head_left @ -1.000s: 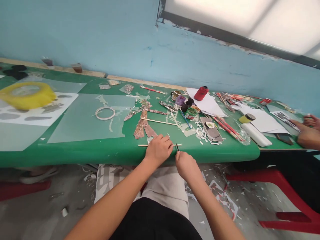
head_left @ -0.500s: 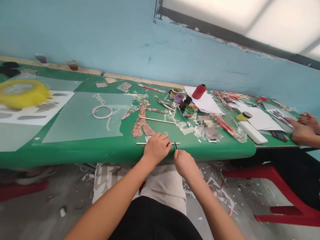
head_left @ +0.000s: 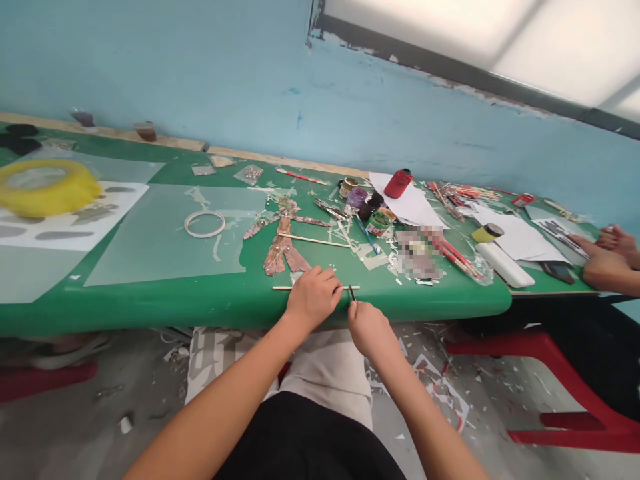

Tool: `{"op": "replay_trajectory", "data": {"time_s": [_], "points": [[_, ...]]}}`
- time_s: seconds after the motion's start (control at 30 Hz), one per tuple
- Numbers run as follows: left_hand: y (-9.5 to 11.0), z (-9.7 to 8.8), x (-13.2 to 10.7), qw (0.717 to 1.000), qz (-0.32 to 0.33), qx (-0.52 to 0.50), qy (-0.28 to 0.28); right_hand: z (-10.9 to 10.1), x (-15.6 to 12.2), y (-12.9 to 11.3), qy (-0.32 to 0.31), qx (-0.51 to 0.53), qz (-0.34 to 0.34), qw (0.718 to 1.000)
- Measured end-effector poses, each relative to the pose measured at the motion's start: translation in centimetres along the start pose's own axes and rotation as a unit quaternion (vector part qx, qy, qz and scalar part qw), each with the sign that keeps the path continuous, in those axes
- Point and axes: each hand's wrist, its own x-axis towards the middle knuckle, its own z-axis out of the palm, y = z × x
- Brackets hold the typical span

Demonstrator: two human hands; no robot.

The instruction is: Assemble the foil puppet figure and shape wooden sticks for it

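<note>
Near the table's front edge, my left hand (head_left: 314, 293) is closed over a thin wooden stick (head_left: 281, 288), pressing it to the green surface. Its ends stick out on both sides of the fingers. My right hand (head_left: 371, 327) is wrapped round a small dark-tipped tool (head_left: 352, 293) whose handle is hidden in the fist; I cannot make out its exact kind. The tip touches or lies over the stick's right end. Just behind the hands lies a brownish cut-out figure (head_left: 278, 245) with beads, and a second wooden stick (head_left: 315, 240) rests across it.
Paint jars (head_left: 370, 207), a red thread spool (head_left: 399, 183) and bundled red sticks (head_left: 457, 253) crowd the right. A white ring (head_left: 205, 225) lies on a translucent sheet (head_left: 150, 247); a yellow tape roll (head_left: 80, 190) is further left. Another person's hands (head_left: 607, 257) are at far right.
Almost nothing differs. The dark tip in my right hand has tilted or shifted very slightly at the stick; my left hand holds its place.
</note>
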Motion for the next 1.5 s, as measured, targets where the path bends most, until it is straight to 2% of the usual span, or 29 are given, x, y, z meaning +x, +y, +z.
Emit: {"op": "replay_trajectory", "data": {"time_s": [0.17, 0.33, 0.47, 0.63, 0.77, 0.83, 0.93, 1.0, 1.07, 1.17, 1.27, 1.33, 1.37, 1.43, 1.5], "points": [[0.0, 0.0, 0.0, 1.000, -0.006, 0.005, -0.003, -0.1, 0.1, 0.0, -0.001, 0.000, -0.003, 1.000], [-0.1, 0.3, -0.2, 1.000, 0.013, 0.012, 0.013, -0.1, 0.1, 0.2, -0.013, 0.001, -0.004, 1.000], [-0.1, 0.5, -0.1, 1.000, 0.002, 0.016, 0.023, -0.2, 0.3, 0.3, -0.005, 0.006, -0.008, 1.000], [0.0, 0.3, -0.1, 1.000, 0.009, 0.009, 0.016, 0.4, 0.4, 1.3, -0.021, 0.014, -0.001, 1.000], [0.0, 0.1, 0.0, 1.000, -0.007, 0.006, 0.004, 0.4, -0.1, 2.0, -0.018, 0.016, -0.028, 0.999], [0.0, 0.0, 0.1, 1.000, -0.007, 0.004, -0.008, -0.6, -0.5, 2.2, -0.003, 0.011, -0.027, 1.000], [0.2, -0.4, 0.5, 0.999, -0.008, 0.015, -0.030, -2.9, -0.1, 2.4, 0.075, -0.013, 0.006, 0.997], [0.3, -1.2, 0.7, 0.999, -0.011, 0.022, -0.034, -4.2, 1.3, 2.3, 0.121, -0.033, 0.006, 0.992], [0.2, -2.5, 0.7, 0.999, -0.015, 0.019, -0.024, -4.7, 3.4, 2.1, 0.141, -0.057, -0.008, 0.988], [-0.3, -5.0, 0.2, 1.000, -0.013, 0.011, -0.002, -4.0, 6.6, 1.8, 0.139, -0.084, -0.054, 0.985], [-0.9, -7.4, -0.7, 1.000, 0.007, 0.014, 0.027, -3.5, 7.6, 1.8, 0.206, -0.066, -0.118, 0.969], [-1.0, -8.9, -1.2, 0.998, 0.030, 0.016, 0.046, -4.1, 6.4, 1.9, 0.267, 0.006, -0.195, 0.944], [-0.9, -9.6, -1.4, 0.998, 0.040, 0.021, 0.053, -4.7, 5.3, 1.8, 0.290, 0.067, -0.247, 0.922], [-0.6, -10.9, -1.7, 0.995, 0.066, 0.034, 0.060, -6.1, 2.7, 1.6, 0.273, 0.147, -0.390, 0.867], [0.0, -12.2, -1.8, 0.993, 0.086, 0.050, 0.063, -7.4, 0.1, 1.2, 0.260, 0.139, -0.480, 0.826]]}}
